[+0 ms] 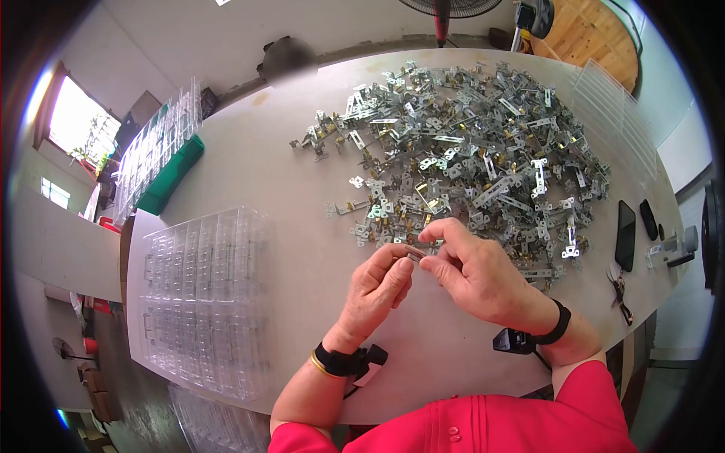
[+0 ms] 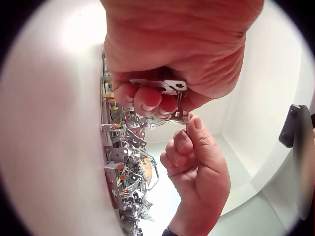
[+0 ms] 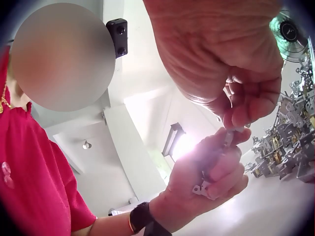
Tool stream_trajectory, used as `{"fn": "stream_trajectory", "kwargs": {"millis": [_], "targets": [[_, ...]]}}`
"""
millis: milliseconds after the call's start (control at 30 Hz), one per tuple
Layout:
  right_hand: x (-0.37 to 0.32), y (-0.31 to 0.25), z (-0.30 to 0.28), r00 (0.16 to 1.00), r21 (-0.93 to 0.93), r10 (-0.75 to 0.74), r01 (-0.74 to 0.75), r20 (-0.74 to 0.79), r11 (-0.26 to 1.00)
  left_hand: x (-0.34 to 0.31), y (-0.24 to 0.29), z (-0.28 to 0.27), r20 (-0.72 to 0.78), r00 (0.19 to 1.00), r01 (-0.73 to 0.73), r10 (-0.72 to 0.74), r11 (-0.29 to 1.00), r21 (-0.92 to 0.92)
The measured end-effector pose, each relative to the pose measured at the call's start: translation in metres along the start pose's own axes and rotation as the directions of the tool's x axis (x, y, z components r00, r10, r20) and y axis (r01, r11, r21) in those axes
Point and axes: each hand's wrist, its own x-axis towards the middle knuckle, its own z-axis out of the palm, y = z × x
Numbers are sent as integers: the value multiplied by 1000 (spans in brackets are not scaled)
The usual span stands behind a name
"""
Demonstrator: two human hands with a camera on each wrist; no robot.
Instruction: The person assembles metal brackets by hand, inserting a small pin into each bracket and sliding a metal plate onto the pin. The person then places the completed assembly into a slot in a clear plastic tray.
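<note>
The left hand grips a small metal bracket; in the left wrist view its curled fingers hold the flat, holed bracket across the palm side. The right hand meets it at the bracket's end, and in the left wrist view its thumb and index finger pinch a thin part there. In the right wrist view the bracket's holed end shows below the left hand's fingers. Beyond both hands lies a large pile of metal brackets, some with brass-coloured parts.
Clear plastic trays lie at the left of the table; more stand by a green bin. On the right are a phone, keys and a clear rack. A black device lies near the right forearm.
</note>
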Motion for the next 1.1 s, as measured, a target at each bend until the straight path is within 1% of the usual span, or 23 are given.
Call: {"fn": "stream_trajectory", "kwargs": {"millis": [33,100,167,233,300,333,400,433,467,500,533,567,600,633,700,800,867,967,1033,1100], "targets": [[0,0,0,1000,0,0,0,0,1000,0,1,2,12,1000,-5,4,1000,20],[0,0,-2,996,0,38,-38,80,999,0,0,3,23,1000,-10,9,999,39],[0,-1,-3,995,-36,52,-49,89,998,0,-3,2,40,998,-58,53,990,131],[0,1,-3,993,-72,67,-60,97,996,0,-2,4,36,998,-62,57,987,146],[-1,7,-1,991,-182,-134,130,-12,975,0,-4,4,33,997,-67,63,985,160],[0,8,0,991,-181,-134,129,-12,975,1,-8,2,59,995,-90,80,976,196],[1,8,2,983,-93,-162,154,-82,984,0,-8,2,85,992,-112,95,967,230],[2,9,3,984,-93,-161,153,-81,984,-1,-4,5,71,996,-63,51,984,167],[3,9,4,972,-29,-181,178,-151,984,-2,-2,7,60,998,-12,6,995,102],[3,10,5,955,32,-195,208,-222,978,-2,-1,5,59,998,-11,5,995,101],[3,8,3,956,33,-195,207,-221,978,-1,2,1,39,999,13,-13,1000,-20],[3,5,-1,979,77,-102,117,-178,990,0,4,-2,22,999,35,-32,990,-140],[2,3,-3,991,116,-9,25,-131,993,1,2,-4,-23,1000,8,-13,981,-192],[2,3,-3,991,117,-7,23,-133,993,2,1,-5,-20,1000,10,-14,981,-192],[1,3,-3,999,82,27,-23,-44,996,3,-2,-9,-51,999,-20,-1,913,-408],[0,9,3,999,33,-6,7,-37,999,4,-3,-11,-31,999,-32,21,907,-420],[1,8,3,999,17,-1,2,-36,1000,4,-3,-10,-21,999,-34,28,902,-431],[1,7,3,999,-4,2,-2,-39,1000,3,-2,-9,-5,999,-33,34,913,-406],[1,8,3,999,-8,-1,0,-44,1000,2,-2,-7,-19,999,-35,30,935,-353],[1,10,4,998,-12,-26,26,-50,1000,2,-2,-8,-17,999,-38,34,936,-350]]}}
